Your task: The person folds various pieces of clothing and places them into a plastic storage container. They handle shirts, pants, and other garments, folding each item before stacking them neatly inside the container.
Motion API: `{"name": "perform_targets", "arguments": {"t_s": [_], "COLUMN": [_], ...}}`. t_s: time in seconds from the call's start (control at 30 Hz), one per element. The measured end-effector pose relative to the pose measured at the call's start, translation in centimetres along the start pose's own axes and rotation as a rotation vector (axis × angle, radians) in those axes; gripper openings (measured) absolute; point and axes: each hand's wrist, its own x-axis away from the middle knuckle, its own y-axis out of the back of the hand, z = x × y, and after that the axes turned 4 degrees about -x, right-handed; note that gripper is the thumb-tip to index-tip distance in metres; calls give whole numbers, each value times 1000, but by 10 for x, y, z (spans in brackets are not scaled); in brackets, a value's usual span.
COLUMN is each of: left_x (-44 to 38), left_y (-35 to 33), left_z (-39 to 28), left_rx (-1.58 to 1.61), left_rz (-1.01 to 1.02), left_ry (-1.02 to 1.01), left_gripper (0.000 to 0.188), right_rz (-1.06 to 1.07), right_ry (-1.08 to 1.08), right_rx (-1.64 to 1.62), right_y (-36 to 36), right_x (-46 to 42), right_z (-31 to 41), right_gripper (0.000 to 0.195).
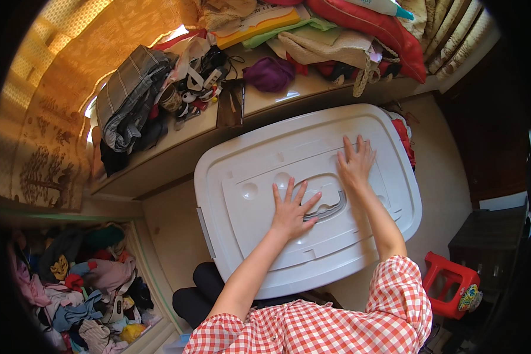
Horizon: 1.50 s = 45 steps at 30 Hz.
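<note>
Before me lies the large white plastic lid (pixel 265 248) of a storage box, its body hidden beneath it. My left hand (pixel 292 211) rests with spread fingers near the lid's middle, beside a recessed grey handle (pixel 332 210). Farther to the right and toward the far edge, my right hand (pixel 356 161) is laid on the lid, fingers apart. Neither hand holds anything. A grey latch (pixel 205 232) shows at the lid's left edge.
Behind the box, a windowsill ledge (pixel 265 104) bears folded clothes (pixel 132 97), a purple cloth (pixel 269 74) and a red cushion (pixel 380 35). At the lower left, an open drawer-like compartment (pixel 157 283) holds jumbled clothes. A red plastic stool (pixel 451 283) stands at the right.
</note>
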Motion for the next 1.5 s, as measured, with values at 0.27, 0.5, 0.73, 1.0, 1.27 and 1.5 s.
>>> {"name": "perform_targets", "arguments": {"t_s": [0.27, 0.5, 0.73, 1.0, 1.27, 1.5], "left_x": [5, -1, 1, 0, -7, -4], "left_y": [-3, 1, -1, -2, 1, -4], "left_z": [-1, -5, -6, -5, -7, -6], "left_rx": [2, 33, 12, -15, 15, 10], "left_rz": [26, -10, -5, 3, 18, 6], "left_ry": [11, 6, 17, 3, 29, 21], "left_gripper": [68, 67, 66, 67, 68, 70], "right_rz": [68, -21, 140, 656, 739, 250], "right_ry": [328, 356, -625, -826, -866, -630], "right_rx": [-104, -250, -33, -767, -942, -623], "right_y": [-44, -42, 29, 27, 14, 4], "right_x": [-59, -80, -58, -51, -44, -38], "right_z": [67, 21, -162, -197, -235, -229], "right_gripper": [58, 51, 93, 74, 64, 67]}}
